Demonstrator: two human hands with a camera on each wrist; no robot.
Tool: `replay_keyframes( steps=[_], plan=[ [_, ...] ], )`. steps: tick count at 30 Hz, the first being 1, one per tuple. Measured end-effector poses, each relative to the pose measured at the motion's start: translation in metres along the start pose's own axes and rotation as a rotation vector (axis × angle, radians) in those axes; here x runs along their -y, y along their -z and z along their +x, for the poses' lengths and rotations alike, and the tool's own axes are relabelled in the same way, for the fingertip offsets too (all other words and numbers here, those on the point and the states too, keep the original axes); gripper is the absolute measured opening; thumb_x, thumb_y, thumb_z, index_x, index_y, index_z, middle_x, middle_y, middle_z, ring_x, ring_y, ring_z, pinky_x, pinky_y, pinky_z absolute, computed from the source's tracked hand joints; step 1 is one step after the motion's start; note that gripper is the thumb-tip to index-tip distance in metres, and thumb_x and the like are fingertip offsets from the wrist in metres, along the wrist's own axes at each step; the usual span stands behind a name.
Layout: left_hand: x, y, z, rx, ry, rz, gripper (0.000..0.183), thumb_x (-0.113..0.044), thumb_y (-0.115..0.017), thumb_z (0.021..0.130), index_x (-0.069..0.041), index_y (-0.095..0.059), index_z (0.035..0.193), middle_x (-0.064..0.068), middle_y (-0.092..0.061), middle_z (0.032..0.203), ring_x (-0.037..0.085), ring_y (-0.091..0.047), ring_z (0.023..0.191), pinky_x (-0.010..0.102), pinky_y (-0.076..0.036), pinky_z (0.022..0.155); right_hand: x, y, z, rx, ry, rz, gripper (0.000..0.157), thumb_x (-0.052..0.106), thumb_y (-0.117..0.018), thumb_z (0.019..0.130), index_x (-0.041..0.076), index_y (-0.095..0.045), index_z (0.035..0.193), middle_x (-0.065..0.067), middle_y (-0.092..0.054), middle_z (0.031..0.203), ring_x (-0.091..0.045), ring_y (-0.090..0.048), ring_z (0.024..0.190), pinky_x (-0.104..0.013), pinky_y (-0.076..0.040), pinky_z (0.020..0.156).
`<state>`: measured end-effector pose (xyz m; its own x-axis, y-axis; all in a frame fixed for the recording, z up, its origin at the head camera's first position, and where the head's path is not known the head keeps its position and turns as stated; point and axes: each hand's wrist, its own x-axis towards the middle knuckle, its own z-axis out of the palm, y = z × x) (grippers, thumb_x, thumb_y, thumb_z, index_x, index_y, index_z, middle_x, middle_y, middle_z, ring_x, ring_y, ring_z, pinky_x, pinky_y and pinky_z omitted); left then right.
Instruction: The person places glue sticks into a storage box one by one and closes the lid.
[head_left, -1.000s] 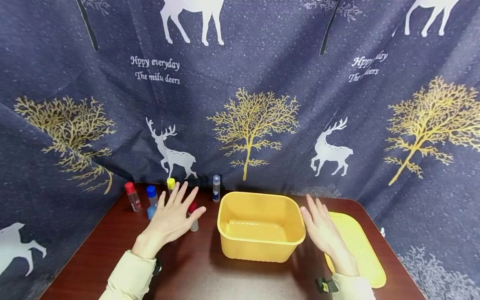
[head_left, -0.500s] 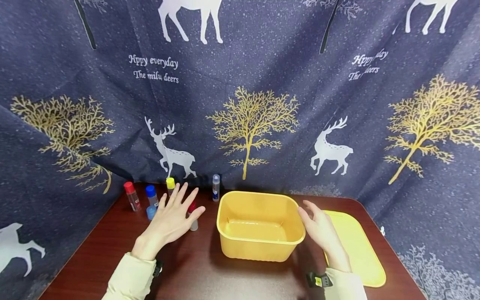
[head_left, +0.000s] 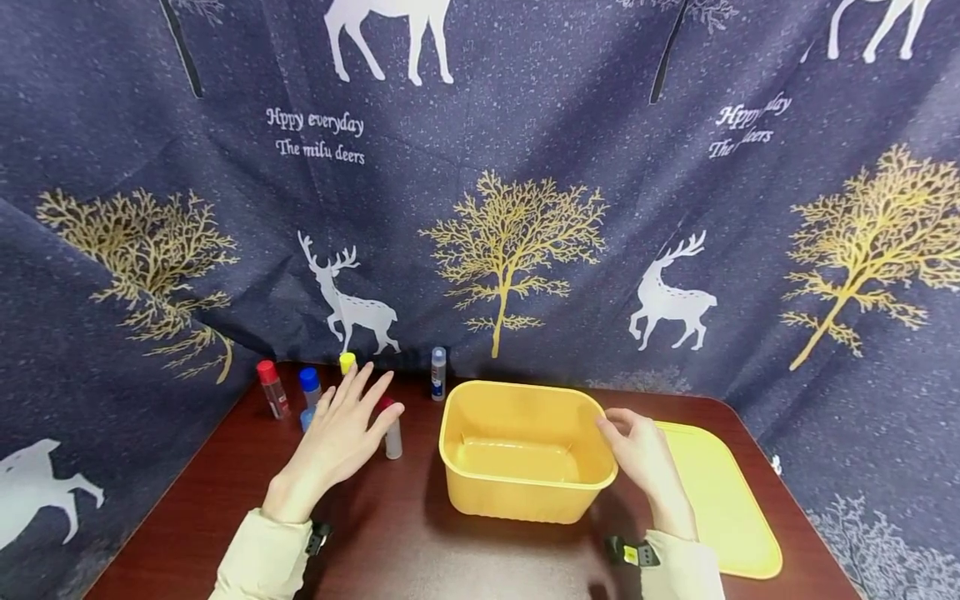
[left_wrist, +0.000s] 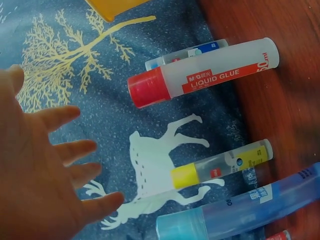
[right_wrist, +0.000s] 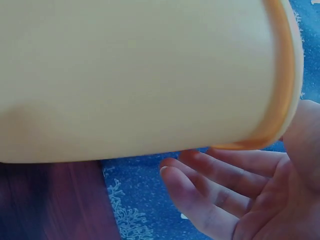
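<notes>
My left hand (head_left: 333, 433) hovers over the left of the table, fingers spread and nothing held. Around it stand several glue bottles: a liquid glue bottle with a red cap (left_wrist: 220, 75), a yellow-capped bottle (left_wrist: 225, 162), a blue bottle with a light-blue cap (left_wrist: 240, 210) and a blue-capped bottle (head_left: 310, 381). My hand partly hides some of them in the head view. A yellow plastic box (head_left: 517, 500) without a lid on it sits mid-table. Beside its right rim is my right hand (head_left: 641, 450), fingers loosely bent; whether it touches the rim is unclear.
A flat yellow lid (head_left: 723, 508) lies to the right, partly behind my right forearm. Another red-capped bottle (head_left: 273, 390) stands at the far left, and a clear-capped bottle (head_left: 438, 375) stands behind the box. A patterned cloth (head_left: 465, 108) hangs along the back edge.
My right hand's straight fingers have bent inward, close to the box's right rim. My left hand holds nearly the same place, and the box has not moved on the table. The head view has shifted slightly.
</notes>
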<state>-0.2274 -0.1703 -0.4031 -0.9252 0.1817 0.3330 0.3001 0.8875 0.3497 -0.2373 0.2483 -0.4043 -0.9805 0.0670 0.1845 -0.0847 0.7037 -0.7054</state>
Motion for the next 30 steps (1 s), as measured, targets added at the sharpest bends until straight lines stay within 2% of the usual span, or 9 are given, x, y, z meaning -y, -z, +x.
replay_keyframes(
  steps=[5,13,17,24,30],
  plan=[
    [0.003,0.003,-0.001,-0.049,0.006,-0.049,0.063,-0.055,-0.041,0.1,-0.013,-0.046,0.147,0.018,-0.032,0.154,0.041,-0.018,0.144,0.063,-0.018,0.108,-0.002,-0.005,0.003,-0.014,0.005,-0.002,0.036,0.029,-0.06,0.098,-0.001,-0.065,0.118,-0.018,-0.07,0.106,-0.033,-0.065,0.101,-0.05,-0.048,0.089],
    [0.01,0.007,-0.005,-0.194,0.02,-0.132,0.05,-0.041,-0.051,0.101,-0.005,-0.057,0.134,0.021,-0.044,0.144,0.04,-0.033,0.137,0.063,-0.027,0.103,-0.007,-0.009,0.005,-0.034,0.004,0.012,0.032,0.024,-0.062,0.097,-0.002,-0.067,0.115,-0.017,-0.071,0.102,-0.033,-0.067,0.097,-0.049,-0.05,0.086],
    [0.016,0.012,-0.01,-0.246,0.042,-0.184,0.043,-0.037,-0.054,0.1,-0.005,-0.061,0.129,0.019,-0.049,0.139,0.039,-0.042,0.129,0.062,-0.033,0.099,-0.009,-0.01,0.004,-0.041,0.002,0.011,0.031,0.024,-0.063,0.096,-0.001,-0.068,0.114,-0.017,-0.071,0.1,-0.033,-0.067,0.096,-0.05,-0.05,0.085],
    [0.033,0.022,-0.024,-0.275,0.096,-0.237,0.034,-0.029,-0.059,0.099,-0.007,-0.063,0.125,0.016,-0.056,0.131,0.037,-0.057,0.111,0.059,-0.044,0.088,-0.012,-0.012,0.003,-0.049,-0.028,0.027,0.031,0.025,-0.063,0.096,0.002,-0.069,0.115,-0.015,-0.072,0.103,-0.029,-0.068,0.095,-0.046,-0.05,0.086],
    [0.049,0.022,-0.031,-0.278,0.129,-0.241,0.034,-0.027,-0.064,0.096,-0.006,-0.064,0.122,0.018,-0.06,0.124,0.039,-0.058,0.108,0.058,-0.044,0.089,-0.011,-0.011,0.002,-0.05,-0.023,0.021,0.032,0.026,-0.063,0.096,0.001,-0.068,0.116,-0.016,-0.072,0.101,-0.03,-0.068,0.094,-0.048,-0.05,0.086]
  ],
)
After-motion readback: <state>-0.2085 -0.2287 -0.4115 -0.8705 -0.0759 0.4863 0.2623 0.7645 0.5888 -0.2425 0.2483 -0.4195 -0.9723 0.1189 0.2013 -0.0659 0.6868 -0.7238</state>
